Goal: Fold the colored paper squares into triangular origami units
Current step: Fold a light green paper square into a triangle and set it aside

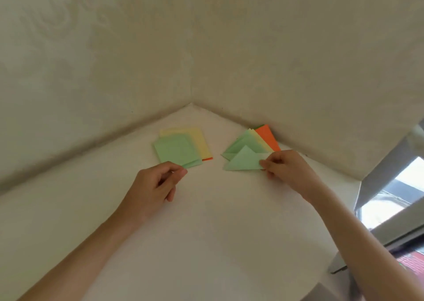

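Green paper, head view. My left hand (158, 183) sits at the near edge of the stack of squares (183, 149), left of centre on the white table (206, 231). Its fingers are curled, with thumb and forefinger closed together on the near corner of the green square (175, 151) that tops the stack. A second green sheet shows slipped out just beneath, and I cannot tell which of the two is in the pinch. A yellow square (195, 140) lies under the green, offset to the far right, and an orange edge (207, 159) shows at the stack's near right corner.

My right hand (284, 169) pinches the right corner of a folded green triangle (244, 160) between thumb and fingertips. The triangle's point faces the far side. It overlaps the near edge of the pile of folded pieces (252, 140), which is fanned green, yellow and orange and lies close against the right wall (321, 71). The two groups of paper lie apart, with bare table between them.

A window frame (390, 186) stands at the far right.
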`<action>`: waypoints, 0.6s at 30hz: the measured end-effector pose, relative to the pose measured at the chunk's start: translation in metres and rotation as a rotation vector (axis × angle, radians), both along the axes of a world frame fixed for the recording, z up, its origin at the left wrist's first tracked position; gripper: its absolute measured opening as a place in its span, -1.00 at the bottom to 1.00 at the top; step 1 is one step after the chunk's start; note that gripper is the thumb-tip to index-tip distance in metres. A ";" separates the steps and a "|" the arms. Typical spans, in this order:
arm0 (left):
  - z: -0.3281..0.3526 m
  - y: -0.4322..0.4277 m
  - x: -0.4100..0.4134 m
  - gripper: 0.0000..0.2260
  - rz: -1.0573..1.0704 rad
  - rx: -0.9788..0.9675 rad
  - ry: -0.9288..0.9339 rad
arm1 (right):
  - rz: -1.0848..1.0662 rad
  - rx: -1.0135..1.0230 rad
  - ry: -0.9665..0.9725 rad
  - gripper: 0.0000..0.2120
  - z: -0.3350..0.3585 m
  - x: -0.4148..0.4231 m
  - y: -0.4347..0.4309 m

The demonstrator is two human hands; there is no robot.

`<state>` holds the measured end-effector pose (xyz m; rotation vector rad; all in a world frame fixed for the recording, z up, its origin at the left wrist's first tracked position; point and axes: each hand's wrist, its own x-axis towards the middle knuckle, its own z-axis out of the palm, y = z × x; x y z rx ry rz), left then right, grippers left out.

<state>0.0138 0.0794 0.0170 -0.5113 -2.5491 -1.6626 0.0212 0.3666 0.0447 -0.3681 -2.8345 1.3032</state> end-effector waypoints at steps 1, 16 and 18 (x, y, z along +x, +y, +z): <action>0.000 -0.001 0.000 -0.73 0.010 0.002 0.000 | -0.003 0.096 0.014 -0.76 -0.001 -0.005 -0.001; 0.003 -0.049 0.008 -0.88 0.054 -0.202 0.044 | 0.244 0.302 0.624 -0.93 -0.005 -0.010 -0.099; 0.003 -0.065 0.009 -0.93 0.104 -0.224 0.058 | 0.381 0.327 0.502 -0.70 -0.011 -0.027 -0.121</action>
